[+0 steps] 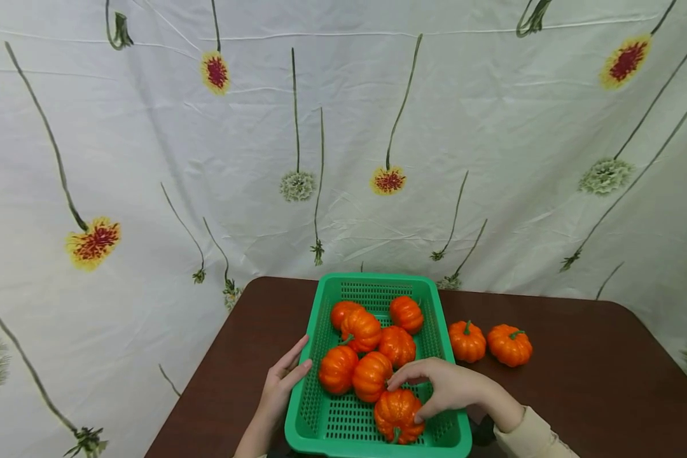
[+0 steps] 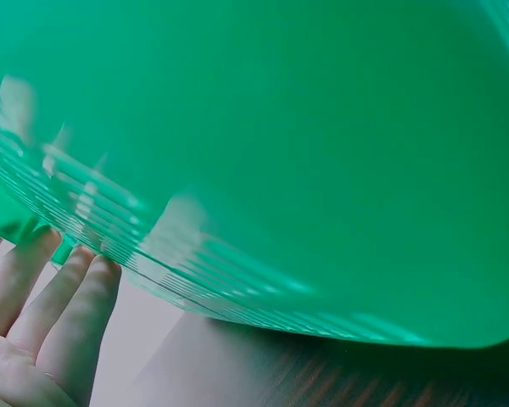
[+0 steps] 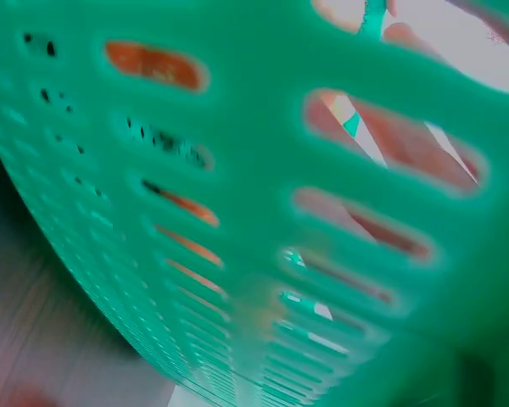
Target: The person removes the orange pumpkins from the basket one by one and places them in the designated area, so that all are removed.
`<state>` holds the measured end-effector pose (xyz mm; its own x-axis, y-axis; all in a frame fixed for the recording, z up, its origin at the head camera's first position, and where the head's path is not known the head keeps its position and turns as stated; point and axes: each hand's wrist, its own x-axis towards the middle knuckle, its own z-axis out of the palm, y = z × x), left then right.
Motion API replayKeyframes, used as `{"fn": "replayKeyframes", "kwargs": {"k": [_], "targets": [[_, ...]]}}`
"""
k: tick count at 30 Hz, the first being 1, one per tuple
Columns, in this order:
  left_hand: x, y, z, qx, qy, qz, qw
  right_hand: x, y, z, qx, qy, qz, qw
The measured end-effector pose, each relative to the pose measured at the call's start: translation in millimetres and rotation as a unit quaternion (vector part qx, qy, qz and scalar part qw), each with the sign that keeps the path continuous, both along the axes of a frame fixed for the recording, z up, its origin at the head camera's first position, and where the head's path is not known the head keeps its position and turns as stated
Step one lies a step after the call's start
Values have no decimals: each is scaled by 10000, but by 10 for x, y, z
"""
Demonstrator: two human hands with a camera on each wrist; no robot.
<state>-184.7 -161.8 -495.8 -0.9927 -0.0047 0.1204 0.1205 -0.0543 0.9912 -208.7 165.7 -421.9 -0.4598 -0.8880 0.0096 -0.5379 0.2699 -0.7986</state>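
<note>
A green plastic basket with slotted walls holds several small orange pumpkins, among them one at the back right. My right hand reaches over the basket's right rim and grips the nearest pumpkin between thumb and fingers. That pumpkin's green stem points toward me. At the left rim, my left hand rests against the basket with fingers extended. In the left wrist view its fingertips touch the outer wall. Through the slotted wall in the right wrist view, parts of the right hand and orange patches show.
On the dark brown table, two more pumpkins sit right of the basket, a nearer one and one farther right. A white flower-print cloth hangs behind the table's back edge.
</note>
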Motion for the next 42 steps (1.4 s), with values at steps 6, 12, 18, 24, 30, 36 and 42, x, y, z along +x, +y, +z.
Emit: {"fn": "replayKeyframes", "kwargs": {"k": [6,12,18,24,30,36,42], "targets": [[-8,1,-1,-9,72,-11,10000,-8,-21,-22,283,301,-25,9991],[-13,13,6,-18,67,15,10000,-14,-16,-43,347,234,-103,9991],[-20,20,-12,115,99,-22,9999,4,-15,-27,533,306,-106,9981],[-21,19,-25,125,71,-9,9999,34,-9,-47,613,646,-157,9959],[-12,22,-25,55,49,13,10000,63,17,-20,649,800,-131,9946],[-1,20,-16,126,46,-21,9999,88,88,-14,197,663,-475,9965],[5,13,-4,133,62,14,9999,95,183,-90,-1097,494,-950,9882]]}}
